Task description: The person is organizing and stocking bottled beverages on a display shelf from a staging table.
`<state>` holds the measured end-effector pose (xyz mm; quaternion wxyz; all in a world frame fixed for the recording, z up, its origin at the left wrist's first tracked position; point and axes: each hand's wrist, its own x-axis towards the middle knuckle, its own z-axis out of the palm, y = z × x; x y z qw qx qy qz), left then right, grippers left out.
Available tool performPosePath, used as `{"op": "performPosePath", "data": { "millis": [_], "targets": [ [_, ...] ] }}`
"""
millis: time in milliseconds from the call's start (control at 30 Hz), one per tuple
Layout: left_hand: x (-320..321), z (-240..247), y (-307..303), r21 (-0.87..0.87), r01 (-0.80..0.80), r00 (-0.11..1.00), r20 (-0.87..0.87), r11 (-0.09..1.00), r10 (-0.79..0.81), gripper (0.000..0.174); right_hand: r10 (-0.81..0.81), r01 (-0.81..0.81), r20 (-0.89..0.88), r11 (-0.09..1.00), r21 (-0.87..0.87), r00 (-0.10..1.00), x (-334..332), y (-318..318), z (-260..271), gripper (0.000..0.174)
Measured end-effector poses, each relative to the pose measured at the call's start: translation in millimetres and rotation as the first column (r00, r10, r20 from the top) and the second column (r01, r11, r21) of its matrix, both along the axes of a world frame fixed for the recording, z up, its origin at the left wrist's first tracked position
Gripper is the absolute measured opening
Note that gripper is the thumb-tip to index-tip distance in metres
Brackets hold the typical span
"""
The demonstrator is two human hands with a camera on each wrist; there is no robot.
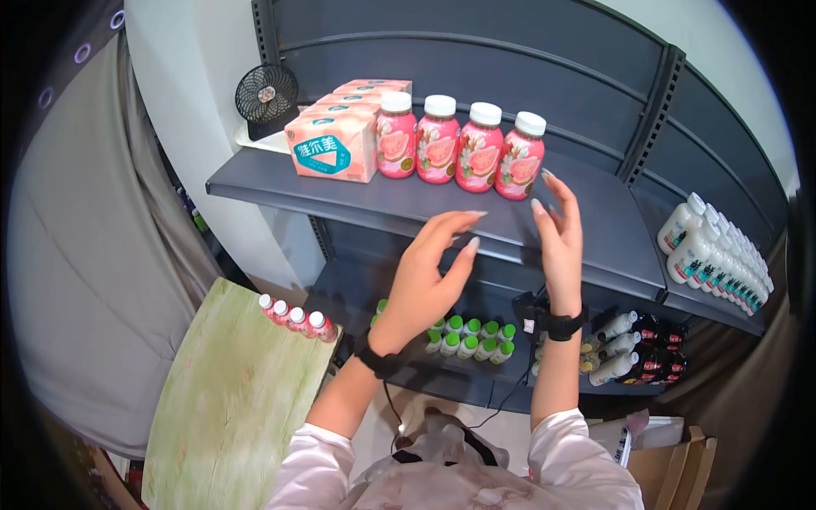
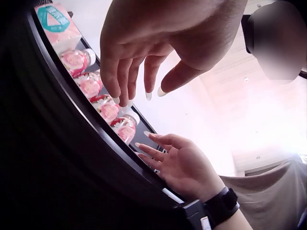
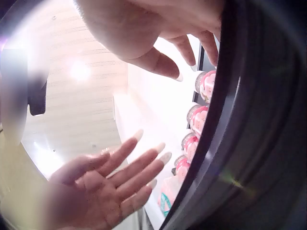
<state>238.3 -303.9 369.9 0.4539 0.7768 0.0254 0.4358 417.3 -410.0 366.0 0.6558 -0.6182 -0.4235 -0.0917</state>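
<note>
Several pink drink bottles (image 1: 480, 153) with white caps and a fruit picture stand upright in a row on the grey shelf (image 1: 357, 194). My right hand (image 1: 561, 242) is raised just in front of the rightmost bottle (image 1: 519, 161), its fingertips close to that bottle's side and its fingers loosely bent. To the left, my left hand (image 1: 429, 272) hovers before the shelf edge with thumb and fingers apart. Nothing is between the fingers of either hand. Beside the row's left end sit stacked pink tissue packs (image 1: 333, 153), also seen in the left wrist view.
A small black fan (image 1: 266, 93) stands at the shelf's left end. White bottles (image 1: 697, 246) line the right shelf. Below are green-capped bottles (image 1: 467, 344) and dark packs (image 1: 659, 353). More pink bottles (image 1: 297, 320) stand on the greenish table (image 1: 229, 399). A cardboard box (image 1: 684, 467) sits lower right.
</note>
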Motion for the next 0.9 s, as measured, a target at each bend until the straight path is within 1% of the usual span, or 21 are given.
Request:
{"op": "performPosePath", "data": {
  "millis": [133,233,333,433,467,500,567,600,700,733,833,900],
  "targets": [
    [47,3,0,-0.103,0.165,0.986,0.023,0.981,-0.163,0.045,0.035,-0.032,-0.084,0.999,0.034,0.996,6,10,3,0.052],
    [74,3,-2,-0.165,0.210,0.977,0.057,0.964,-0.203,0.049,0.049,-0.044,-0.109,0.998,0.052,0.993,0,12,10,0.053],
    [90,-2,-1,-0.142,0.179,0.984,0.052,0.974,-0.173,0.052,0.007,-0.004,-0.063,0.999,0.042,0.998,-4,13,13,0.050],
    [94,3,-4,-0.108,0.121,0.992,0.042,0.987,-0.117,0.053,0.035,-0.026,-0.111,0.997,0.075,0.993,0,17,15,0.049],
    [95,5,-4,-0.094,0.109,0.994,0.030,0.990,-0.106,0.053,0.099,-0.079,-0.198,0.991,0.108,0.975,1,18,18,0.050],
    [96,4,-3,-0.078,0.098,0.995,0.017,0.992,-0.097,0.053,0.110,-0.086,-0.216,0.989,0.118,0.970,2,21,19,0.050],
    [102,1,1,-0.096,0.103,0.995,0.028,0.990,-0.101,0.053,0.128,-0.098,-0.247,0.987,0.130,0.960,5,25,19,0.050],
    [105,-1,2,-0.106,0.107,0.994,0.036,0.989,-0.104,0.053,0.079,-0.067,-0.202,0.996,0.066,0.976,7,24,19,0.056],
    [107,-1,1,-0.100,0.113,0.993,0.055,0.989,-0.108,0.053,0.171,-0.125,-0.269,0.976,0.180,0.948,3,25,21,0.065],
    [105,1,-1,-0.101,0.105,0.994,0.044,0.989,-0.101,0.053,0.196,-0.155,-0.254,0.973,0.173,0.947,7,26,18,0.072],
    [106,1,0,-0.128,0.113,0.993,0.043,0.985,-0.108,0.051,0.201,-0.162,-0.249,0.972,0.168,0.947,7,24,19,0.072],
    [105,3,-1,-0.190,0.138,0.990,0.040,0.972,-0.132,0.051,0.180,-0.149,-0.231,0.978,0.147,0.956,8,23,20,0.070]
  ]
}}
